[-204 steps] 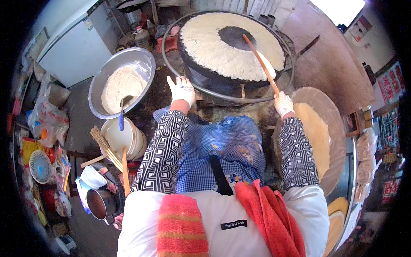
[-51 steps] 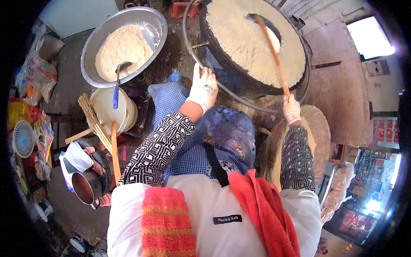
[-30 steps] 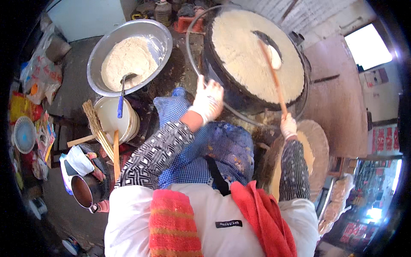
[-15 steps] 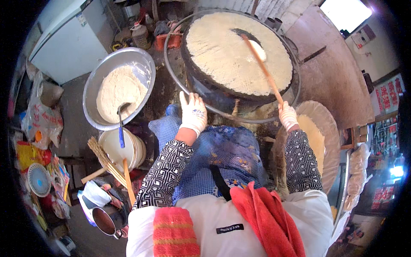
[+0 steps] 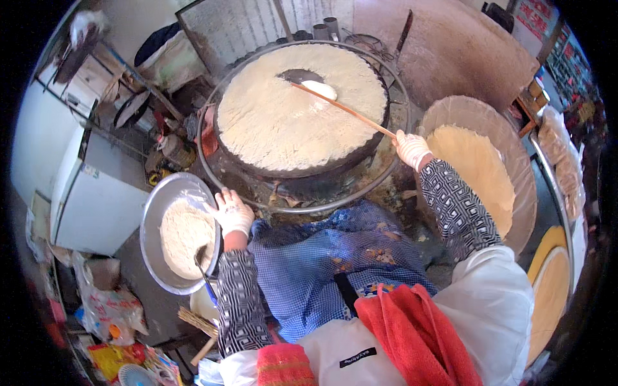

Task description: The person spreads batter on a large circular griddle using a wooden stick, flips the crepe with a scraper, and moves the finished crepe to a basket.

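Note:
My right hand (image 5: 412, 150), in a white glove, grips the end of a long wooden stick (image 5: 360, 117). The stick reaches across a large round griddle (image 5: 302, 171) coated with pale batter (image 5: 270, 122). Near its far end lies a smooth white lump (image 5: 320, 89), beside a dark bare patch in the batter. Gloved too, my left hand (image 5: 230, 212) has its fingers spread at the right rim of a metal basin (image 5: 152, 251); I cannot tell whether it touches. Pale batter (image 5: 183, 235) fills much of the basin, with a blue-handled ladle (image 5: 210, 293) standing in it.
A metal hoop (image 5: 404, 96) surrounds the griddle. Right of it, a round, plastic-lined container (image 5: 528, 186) holds flat tan sheets (image 5: 473, 174). A bucket (image 5: 203, 305) and a straw brush (image 5: 196, 320) are below the basin. A white chest (image 5: 96, 206) stands at left.
My left hand has left the hoop and moved left to the basin's rim. The stick now lies at a flatter slant across the griddle, still in my right hand. The whole view has shifted.

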A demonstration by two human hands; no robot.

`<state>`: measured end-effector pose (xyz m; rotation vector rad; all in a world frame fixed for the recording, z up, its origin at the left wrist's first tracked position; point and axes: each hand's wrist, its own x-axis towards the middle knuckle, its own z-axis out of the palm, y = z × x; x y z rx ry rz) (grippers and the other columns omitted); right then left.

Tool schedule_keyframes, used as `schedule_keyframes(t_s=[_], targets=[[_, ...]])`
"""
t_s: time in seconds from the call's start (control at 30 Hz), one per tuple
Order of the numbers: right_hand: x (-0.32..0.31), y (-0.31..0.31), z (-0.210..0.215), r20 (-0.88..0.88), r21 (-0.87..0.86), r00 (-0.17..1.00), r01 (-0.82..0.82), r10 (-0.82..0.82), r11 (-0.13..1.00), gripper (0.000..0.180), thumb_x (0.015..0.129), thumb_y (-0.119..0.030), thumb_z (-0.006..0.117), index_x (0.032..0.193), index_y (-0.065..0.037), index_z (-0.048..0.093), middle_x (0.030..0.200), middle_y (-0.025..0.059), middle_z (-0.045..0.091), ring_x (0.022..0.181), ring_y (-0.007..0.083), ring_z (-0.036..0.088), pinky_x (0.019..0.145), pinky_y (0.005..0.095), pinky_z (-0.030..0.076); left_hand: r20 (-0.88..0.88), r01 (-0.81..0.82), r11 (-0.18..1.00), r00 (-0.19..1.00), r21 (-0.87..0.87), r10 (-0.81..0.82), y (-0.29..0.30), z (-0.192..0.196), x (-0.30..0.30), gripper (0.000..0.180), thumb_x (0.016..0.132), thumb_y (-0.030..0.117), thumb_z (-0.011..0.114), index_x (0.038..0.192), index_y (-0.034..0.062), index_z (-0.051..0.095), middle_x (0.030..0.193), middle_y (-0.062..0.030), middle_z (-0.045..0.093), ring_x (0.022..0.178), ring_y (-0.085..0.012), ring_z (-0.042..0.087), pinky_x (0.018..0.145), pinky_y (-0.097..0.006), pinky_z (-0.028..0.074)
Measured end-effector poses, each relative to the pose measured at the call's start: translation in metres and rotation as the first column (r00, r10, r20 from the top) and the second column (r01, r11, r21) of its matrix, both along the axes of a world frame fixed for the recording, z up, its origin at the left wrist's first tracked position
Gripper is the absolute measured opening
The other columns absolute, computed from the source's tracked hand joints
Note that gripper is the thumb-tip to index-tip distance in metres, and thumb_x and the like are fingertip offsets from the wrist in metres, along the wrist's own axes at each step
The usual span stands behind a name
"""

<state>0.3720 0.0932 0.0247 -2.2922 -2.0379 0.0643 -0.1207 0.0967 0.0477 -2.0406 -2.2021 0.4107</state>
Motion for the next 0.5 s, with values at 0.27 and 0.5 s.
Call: schedule_keyframes(t_s=[0.27,0.5], targets=[[0.011,0.005,0.000,-0.021,0.009,1.000,0.006,-0.006,1.000,0.033,0.096,-0.032,0.047,0.100,-0.001,0.058,0.088,0.0224,0.068,0.085,0.0392,0.066,0.075,0.0487,0.051,0.394,0.487,0.873,0.796,0.032,-0.459,-0.063,-0.050,0.146,0.049,0.082,0.042,0.061,0.115,0.0056,0.059,0.115,-0.0146,0.062,0.115,-0.0327,0.055,0.110,-0.064,0.020],[-0.008,-0.017,0.015,-0.052,-0.111,0.994,-0.096,0.091,0.989,0.031,0.097,-0.031,0.048,0.099,-0.003,0.060,0.085,0.0207,0.068,0.081,0.0387,0.066,0.075,0.0487,0.052,0.251,0.472,0.882,0.852,0.009,-0.459,-0.046,-0.065,0.132,0.036,0.077,0.040,0.070,0.097,0.0101,0.065,0.093,-0.0118,0.070,0.099,-0.0324,0.063,0.104,-0.055,0.032]])
